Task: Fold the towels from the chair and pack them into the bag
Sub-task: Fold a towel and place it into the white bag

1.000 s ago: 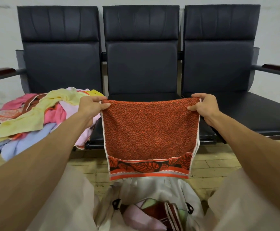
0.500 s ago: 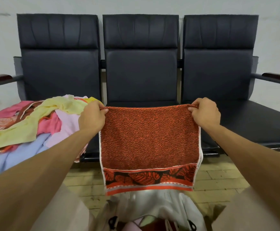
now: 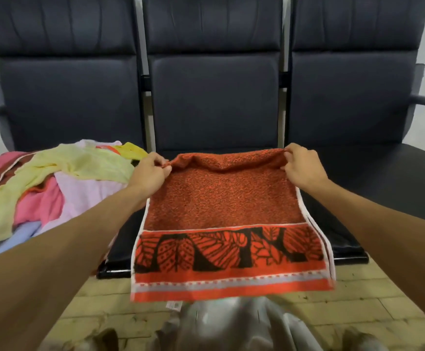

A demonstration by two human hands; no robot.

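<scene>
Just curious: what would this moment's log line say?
left hand, right hand: pinching red towel corners | towel pile: on chair

Your body, itemised:
- Your left hand (image 3: pixel 148 174) and right hand (image 3: pixel 302 169): both bare.
- Your left forearm (image 3: pixel 62 252) and right forearm (image 3: pixel 383 231): uncovered along all that shows, down to the picture's edge.
- Pale cloth (image 3: pixel 57 347) at the bottom corner by your left arm: blurred, so the garment cannot be told.

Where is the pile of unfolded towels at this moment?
In the head view, the pile of towels lies on the leftmost chair, just left of the left hand, which pinches the orange towel.
</scene>
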